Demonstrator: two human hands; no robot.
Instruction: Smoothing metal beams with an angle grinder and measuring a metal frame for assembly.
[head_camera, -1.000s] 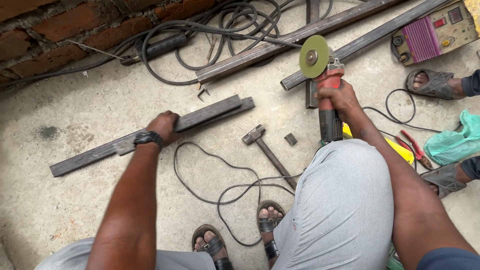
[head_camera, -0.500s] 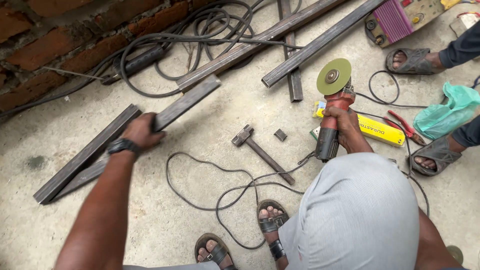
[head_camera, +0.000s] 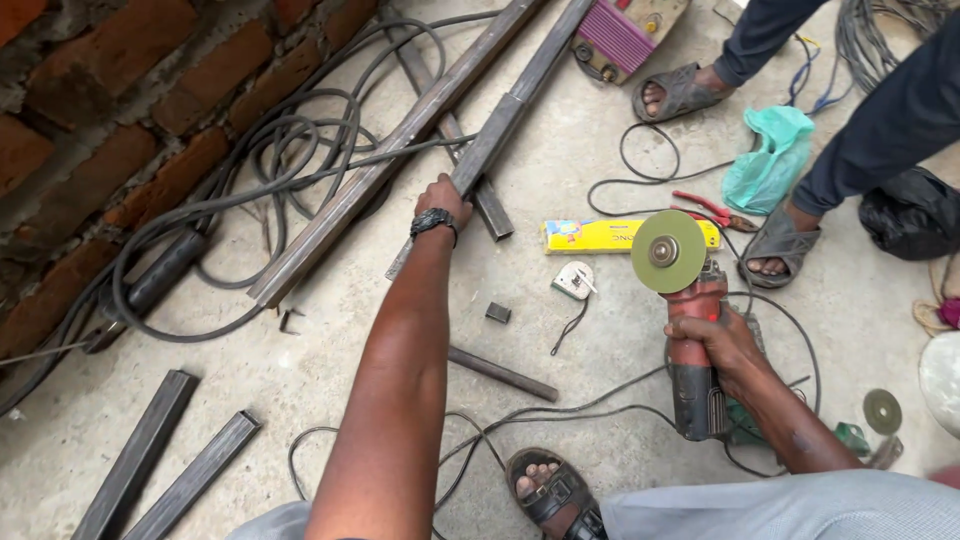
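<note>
1. Now the left hand (head_camera: 443, 198) is closed on the near end of a long steel bar (head_camera: 520, 95), which runs away toward the top of the view; a dark watch sits on the wrist.
2. Right hand (head_camera: 722, 345) is wrapped around the red body of an angle grinder (head_camera: 690, 340); its green disc (head_camera: 668, 251) faces up and hangs clear of any metal.
3. Change: half a second ago the left hand pressed on a shorter bar lying near the bricks. That hand has since let go and reached forward to the long bar. Two short bars (head_camera: 165, 465) now lie loose at lower left.
4. Change: the grinder has stayed in the right hand throughout, held off the work. The view has swung right and forward.
5. Meaning: judged from the new grip, work has passed from the short piece to the long bar, and cutting has not begun on it.
6. Surroundings: a second long bar (head_camera: 390, 160) lies beside the gripped one. Black cable (head_camera: 300, 130) coils by the brick wall (head_camera: 90, 120). A yellow box (head_camera: 600, 235), a spare disc (head_camera: 882, 411) and another person's sandalled foot (head_camera: 775, 245) lie near.
</note>
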